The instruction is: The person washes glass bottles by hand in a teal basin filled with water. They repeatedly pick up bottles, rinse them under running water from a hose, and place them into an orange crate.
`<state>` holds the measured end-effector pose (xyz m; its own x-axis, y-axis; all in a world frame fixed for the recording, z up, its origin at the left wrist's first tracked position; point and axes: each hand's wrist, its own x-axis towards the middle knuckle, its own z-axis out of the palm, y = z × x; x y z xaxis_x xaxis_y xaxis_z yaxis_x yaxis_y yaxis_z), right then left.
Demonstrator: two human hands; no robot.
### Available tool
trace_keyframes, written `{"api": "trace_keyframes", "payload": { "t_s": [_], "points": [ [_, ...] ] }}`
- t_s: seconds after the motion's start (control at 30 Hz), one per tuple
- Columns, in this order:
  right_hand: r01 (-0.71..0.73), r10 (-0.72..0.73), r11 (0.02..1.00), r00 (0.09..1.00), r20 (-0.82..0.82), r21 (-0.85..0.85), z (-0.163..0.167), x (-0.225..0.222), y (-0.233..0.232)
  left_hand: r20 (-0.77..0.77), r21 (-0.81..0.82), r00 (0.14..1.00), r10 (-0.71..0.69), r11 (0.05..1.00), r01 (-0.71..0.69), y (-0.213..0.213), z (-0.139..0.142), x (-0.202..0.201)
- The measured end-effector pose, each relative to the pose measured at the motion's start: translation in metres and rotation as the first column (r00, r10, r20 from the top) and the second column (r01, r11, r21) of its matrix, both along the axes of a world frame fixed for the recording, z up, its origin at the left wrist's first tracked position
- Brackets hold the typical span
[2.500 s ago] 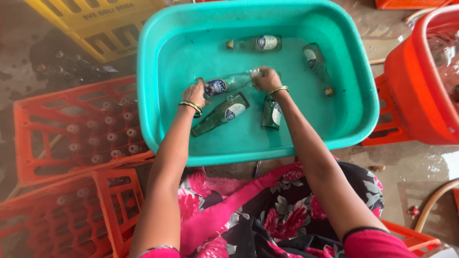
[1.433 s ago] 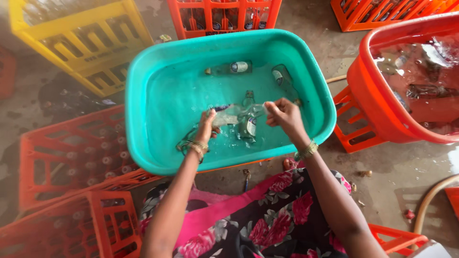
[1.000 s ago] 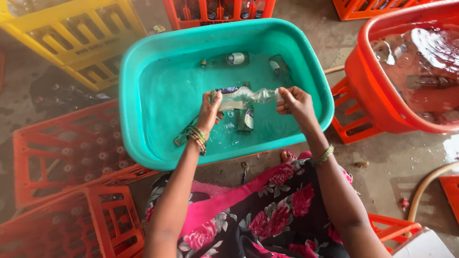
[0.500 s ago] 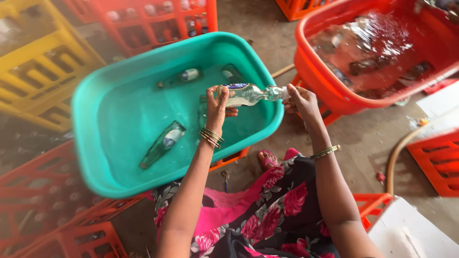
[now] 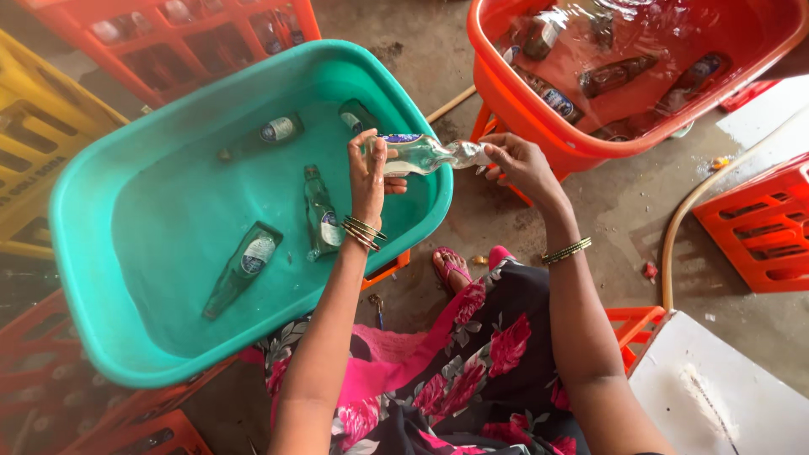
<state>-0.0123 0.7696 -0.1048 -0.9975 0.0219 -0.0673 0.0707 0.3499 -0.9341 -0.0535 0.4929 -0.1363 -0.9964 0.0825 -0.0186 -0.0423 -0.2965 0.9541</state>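
I hold one clear glass bottle [image 5: 419, 155] between both hands, lying roughly level, above the right rim of the teal tub [image 5: 76, 278]. My left hand [image 5: 369, 173] is clamped around the bottle's body near its base. My right hand [image 5: 518, 164] closes its fingertips on the neck end. This two-point grip keeps the wet glass from slipping and lets the bottle lie sideways over the rim, so that any drip would fall at the tub's edge or on the floor [image 5: 607, 211] between the two tubs.

The bottle is colourless and see-through, with a tapering neck that points toward the orange tub [image 5: 497, 84]. A band with a blue edge shows at the base end, partly hidden by my left thumb. I cannot tell whether the bottle has a cap or holds any water.

The teal tub holds shallow water and four green glass bottles; the nearest [image 5: 319, 211] lies just below my left wrist, another [image 5: 243, 268] nearer the tub's middle. They lie flat and apart, presumably so that each one soaks on all sides. The orange tub, at the upper right, holds water and several darker bottles [image 5: 615, 74]. Red crates [image 5: 202, 34] and a yellow crate [image 5: 42, 143] ring the teal tub, some with bottles standing in their cells. A pale hose [image 5: 699, 198] curves across the floor at the right.
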Motion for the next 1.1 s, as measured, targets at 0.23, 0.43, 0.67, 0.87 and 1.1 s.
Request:
{"api": "trace_keyframes", "payload": {
  "t_s": [0.23, 0.43, 0.67, 0.87, 1.1],
  "points": [
    [0.128, -0.168, 0.958, 0.976, 0.139, 0.256, -0.028, -0.016, -0.01, 0.105, -0.109, 0.979, -0.176, 0.976, 0.187, -0.026, -0.022, -0.008],
    [0.124, -0.22, 0.89, 0.96, 0.175, 0.438, -0.044, -0.035, 0.001, 0.007, -0.099, 0.988, -0.153, 0.983, 0.153, -0.015, -0.014, -0.011],
    [0.136, -0.293, 0.847, 0.926, 0.238, 0.514, -0.033, -0.047, 0.018, -0.063, -0.068, 0.991, -0.116, 0.991, 0.112, 0.005, 0.002, -0.014],
    [0.093, -0.268, 0.831, 0.931, 0.248, 0.549, -0.027, -0.045, 0.035, 0.086, -0.259, 0.994, -0.069, 0.962, 0.089, 0.023, 0.004, -0.011],
    [0.034, -0.243, 0.825, 0.923, 0.299, 0.564, -0.035, -0.025, 0.047, 0.073, -0.467, 0.985, -0.159, 0.867, 0.174, 0.027, 0.014, 0.012]
  ]
}}
